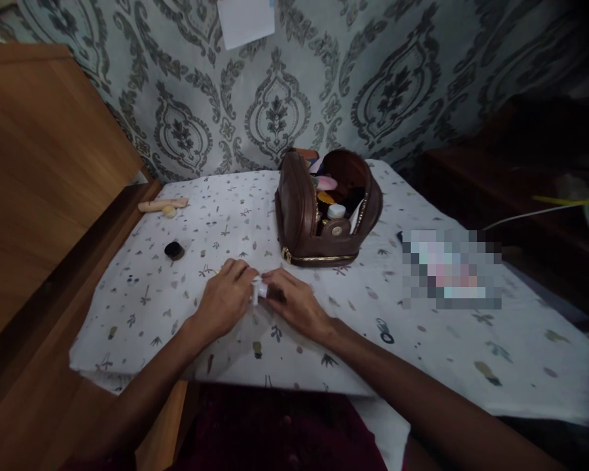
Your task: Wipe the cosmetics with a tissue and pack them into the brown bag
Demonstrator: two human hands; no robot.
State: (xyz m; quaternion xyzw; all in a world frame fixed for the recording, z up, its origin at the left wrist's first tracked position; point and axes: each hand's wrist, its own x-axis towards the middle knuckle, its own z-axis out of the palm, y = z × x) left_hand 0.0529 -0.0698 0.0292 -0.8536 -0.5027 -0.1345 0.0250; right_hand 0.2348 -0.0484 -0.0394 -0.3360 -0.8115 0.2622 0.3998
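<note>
Any lettering on the small white item (261,290) is too blurred to be read. Both forearms are extended over the near edge of the worktop (167,343), with the fingers curled inward. The item is pinched between the left hand (230,294) and the right hand (294,302). Beyond them, an opened brown bag (319,245) is placed towards the far edge; a black cap (174,250) is seen nearer the left edge.
</note>
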